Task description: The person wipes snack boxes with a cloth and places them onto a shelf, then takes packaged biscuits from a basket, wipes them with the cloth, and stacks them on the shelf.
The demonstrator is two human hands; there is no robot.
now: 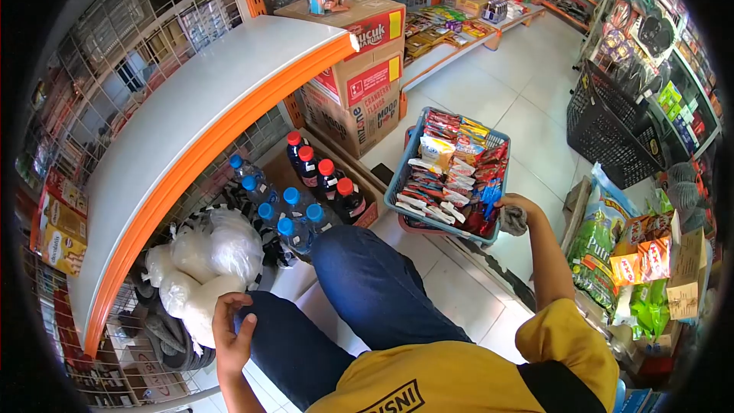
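My right hand [521, 203] is closed on a crumpled grey cloth [513, 221], at the near right corner of a blue-grey plastic basket [394, 188]. Upright rows of snack sachets [447, 183] in red, white and yellow wrappers fill that basket. My left hand [233, 330] is raised beside my left knee, fingers loosely bent and apart, holding nothing. Close to it, white plastic bags [200, 294] lie bunched under the shelf. Blue-capped water bottles [294, 233] and red-capped dark bottles [327, 177] stand between the bags and the basket.
A white shelf with an orange edge [222, 126] curves across my left. Stacked cartons [359, 118] stand behind the bottles. At right are black shopping baskets [612, 126], a green sack [596, 252] and an open carton [686, 279]. Tiled floor [527, 92] runs between the shelves.
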